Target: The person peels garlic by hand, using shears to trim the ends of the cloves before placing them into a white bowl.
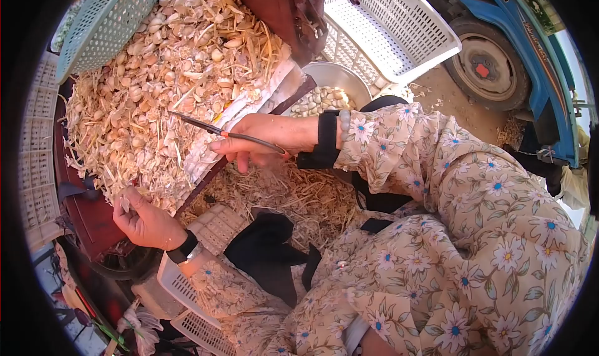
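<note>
My right hand [259,136] is closed around a pair of scissors [198,123]. Their dark blades point left over a heap of garlic [150,88], and the handle loops back over my fingers. At the near edge of the heap, my left hand [146,222] is closed with the thumb against the fingers. Something pale shows at its fingertips, too small to make out. The heap is a mix of loose cloves, bulbs, dry skins and stalks. Peeled cloves [321,100] lie in a metal bowl [349,75] beyond my right wrist.
A white plastic crate [405,35] stands behind the bowl. A green basket [103,35] leans at the upper left, with a pale crate [38,163] below it. Dry stalks and skins [299,200] litter the ground. A blue vehicle [530,50] stands at the right.
</note>
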`<control>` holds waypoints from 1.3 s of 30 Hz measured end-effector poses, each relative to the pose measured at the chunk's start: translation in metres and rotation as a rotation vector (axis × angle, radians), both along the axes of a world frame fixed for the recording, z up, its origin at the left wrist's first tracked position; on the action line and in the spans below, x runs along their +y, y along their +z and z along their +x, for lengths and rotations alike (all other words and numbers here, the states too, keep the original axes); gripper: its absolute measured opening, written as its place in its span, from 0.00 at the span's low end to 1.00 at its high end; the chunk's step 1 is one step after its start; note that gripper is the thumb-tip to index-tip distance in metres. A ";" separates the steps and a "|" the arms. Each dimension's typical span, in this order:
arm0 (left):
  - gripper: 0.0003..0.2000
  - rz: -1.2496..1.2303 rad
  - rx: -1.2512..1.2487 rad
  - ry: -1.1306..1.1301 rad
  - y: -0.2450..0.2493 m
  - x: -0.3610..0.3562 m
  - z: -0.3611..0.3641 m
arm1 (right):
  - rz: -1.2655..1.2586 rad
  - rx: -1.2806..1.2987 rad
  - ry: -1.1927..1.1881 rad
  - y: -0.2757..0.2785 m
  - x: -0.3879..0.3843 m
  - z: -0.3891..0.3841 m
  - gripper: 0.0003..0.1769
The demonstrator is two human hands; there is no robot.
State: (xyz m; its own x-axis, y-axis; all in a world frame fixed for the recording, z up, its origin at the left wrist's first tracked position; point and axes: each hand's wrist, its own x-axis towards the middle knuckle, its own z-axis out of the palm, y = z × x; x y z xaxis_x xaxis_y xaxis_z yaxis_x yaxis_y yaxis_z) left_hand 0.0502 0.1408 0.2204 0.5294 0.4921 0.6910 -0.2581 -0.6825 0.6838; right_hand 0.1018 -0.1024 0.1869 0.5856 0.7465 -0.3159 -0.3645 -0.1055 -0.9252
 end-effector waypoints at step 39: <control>0.11 -0.466 0.555 -0.605 0.001 -0.118 -0.001 | 0.117 -0.224 -0.385 0.029 -0.039 0.016 0.28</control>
